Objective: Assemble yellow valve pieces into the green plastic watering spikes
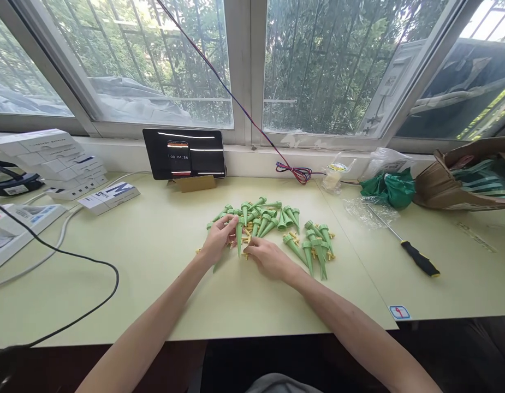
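My left hand [220, 238] pinches a green plastic watering spike [239, 237], its tip pointing down, above the table. To its right, my right hand [269, 256] is closed at the fingertips around a small yellow plastic piece [245, 255], partly hidden by the fingers. Just beyond both hands lies a heap of green spikes [271, 222] with loose yellow pieces [248, 230] among them. A second group of spikes [316, 243], several with yellow pieces at their cap ends, lies right of my right hand.
A screwdriver [420, 259] and a green bag [393, 188] lie to the right, before a cardboard box [449, 183]. At the back stands a tablet [203, 155]. White boxes [55, 158] and a black cable [108, 267] occupy the left.
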Available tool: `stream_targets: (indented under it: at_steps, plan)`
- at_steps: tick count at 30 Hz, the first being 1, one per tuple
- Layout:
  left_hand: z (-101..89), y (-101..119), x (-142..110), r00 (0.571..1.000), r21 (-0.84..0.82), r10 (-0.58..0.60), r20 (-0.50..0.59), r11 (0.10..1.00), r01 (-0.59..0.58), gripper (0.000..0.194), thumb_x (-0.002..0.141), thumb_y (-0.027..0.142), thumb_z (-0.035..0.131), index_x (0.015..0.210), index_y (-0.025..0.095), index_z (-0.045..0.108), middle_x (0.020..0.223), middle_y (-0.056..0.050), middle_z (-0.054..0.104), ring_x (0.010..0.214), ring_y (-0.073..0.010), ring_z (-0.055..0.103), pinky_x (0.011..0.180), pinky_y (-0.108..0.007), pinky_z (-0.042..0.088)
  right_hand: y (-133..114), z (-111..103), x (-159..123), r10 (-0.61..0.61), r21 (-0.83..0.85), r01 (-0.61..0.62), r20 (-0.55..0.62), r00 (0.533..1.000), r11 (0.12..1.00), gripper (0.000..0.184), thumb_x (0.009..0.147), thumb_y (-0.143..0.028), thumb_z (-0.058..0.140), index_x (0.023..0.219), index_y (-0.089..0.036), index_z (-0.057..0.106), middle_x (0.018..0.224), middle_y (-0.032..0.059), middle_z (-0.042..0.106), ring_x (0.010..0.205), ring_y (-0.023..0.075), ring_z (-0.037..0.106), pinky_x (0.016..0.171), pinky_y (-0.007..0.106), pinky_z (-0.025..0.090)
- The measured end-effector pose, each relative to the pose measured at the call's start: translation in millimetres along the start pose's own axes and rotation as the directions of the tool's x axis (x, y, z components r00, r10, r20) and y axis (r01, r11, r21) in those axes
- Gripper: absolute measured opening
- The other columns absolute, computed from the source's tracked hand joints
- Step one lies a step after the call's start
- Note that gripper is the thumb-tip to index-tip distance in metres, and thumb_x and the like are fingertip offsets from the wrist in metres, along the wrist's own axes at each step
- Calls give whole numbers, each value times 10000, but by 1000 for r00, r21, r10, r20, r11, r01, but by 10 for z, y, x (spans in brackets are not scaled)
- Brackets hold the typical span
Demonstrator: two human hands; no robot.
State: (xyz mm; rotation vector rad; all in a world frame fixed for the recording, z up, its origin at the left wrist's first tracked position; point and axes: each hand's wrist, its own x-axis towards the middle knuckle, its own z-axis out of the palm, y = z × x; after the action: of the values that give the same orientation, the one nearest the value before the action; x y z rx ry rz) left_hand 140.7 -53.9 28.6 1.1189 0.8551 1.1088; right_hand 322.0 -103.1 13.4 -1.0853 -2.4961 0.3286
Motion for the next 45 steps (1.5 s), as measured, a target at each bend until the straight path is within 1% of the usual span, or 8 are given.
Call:
stream_targets:
  at_steps: [9,15,22,28,31,37,41,45]
  plan:
    - [23,30,-13,1000,-1,0,3,1000,0,346,798,487,708,783,187,536,646,5,623,451,-92,523,372,-194,375,-29,2,3,63,63,-63,0,998,996,109,936,-130,549,892,-169,640,955,53,543,805,155,517,672,242,383]
    - [42,23,-19,1000,8,9,-23,1000,-9,321,802,461,699,757,189,536,607,15,615,417,-91,512,361,-197,366,-27,49,-4,28,44,-27,-42,999,999,94,937,-132,540,888,-176,607,949,49,513,836,174,496,672,255,392]
    - [82,53,-44,999,-40,23,-42,999,-25,285,788,426,702,753,193,541,593,14,608,492,-140,602,391,-212,411,-48,37,-6,-5,15,5,-49,999,1000,120,948,-107,475,880,-174,548,952,67,522,845,186,492,712,280,418]
    - [88,50,-46,1000,-64,17,-8,998,-17,356,801,505,688,763,183,540,644,-9,632,450,-112,553,375,-213,400,-29,73,-9,77,98,-69,-77,994,993,111,949,-97,456,922,-178,528,948,76,579,857,198,534,721,286,419]
    - [81,41,-47,1000,-50,16,4,999,-16,359,794,498,703,757,185,533,637,-2,627,431,-103,536,363,-208,384,1,107,1,146,196,-119,-130,981,973,112,946,-98,453,932,-179,530,931,69,607,861,196,553,747,289,415]
    - [76,49,-46,1000,-37,9,-6,999,-9,352,784,494,719,765,191,541,610,10,614,454,-118,559,357,-204,370,40,118,43,238,379,-127,-262,935,917,148,944,-135,423,829,-189,498,774,24,580,694,164,520,650,259,381]
    - [78,51,-40,1000,-33,12,-17,999,-13,340,783,482,722,756,192,547,592,9,607,454,-127,564,362,-211,375,45,105,56,297,409,-147,-333,895,900,136,928,-147,436,814,-192,495,740,12,570,652,156,507,631,258,372]
    - [80,44,-41,999,-28,16,-37,999,-18,320,779,464,723,749,196,550,591,8,612,453,-133,572,369,-214,378,46,98,52,336,458,-159,-338,879,875,123,927,-176,445,823,-196,506,714,4,578,634,156,523,617,255,390]
